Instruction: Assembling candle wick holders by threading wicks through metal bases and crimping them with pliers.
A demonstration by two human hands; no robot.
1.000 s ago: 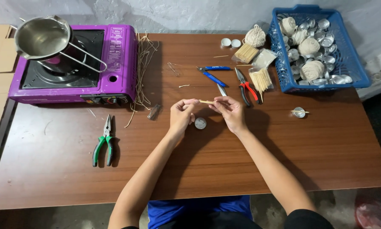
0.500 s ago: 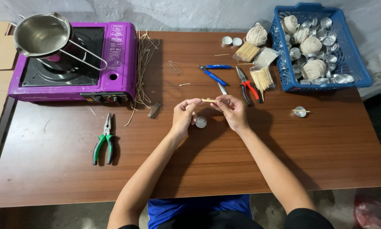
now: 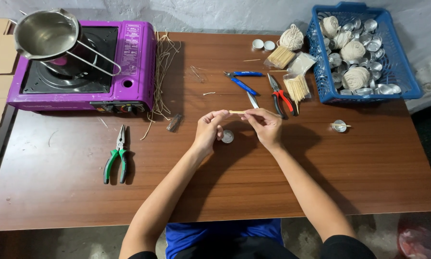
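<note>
Head view, looking down on a brown wooden table [image 3: 81, 192]. My left hand [image 3: 209, 128] and right hand [image 3: 266, 125] meet at its middle, each pinching one end of a thin pale wooden stick [image 3: 238, 112] held level just above the surface. Fingers on both hands are closed around that stick — none loose. Compared with a second ago, almost nothing has shifted; the stick sits at the same height, so I judge the work to be paused in a fine adjustment. A small round silver metal cup [image 3: 227, 136] lies between my wrists, just beside the left hand. Green-handled pliers [image 3: 117, 156] rest well apart, leftward — untouched.
</note>
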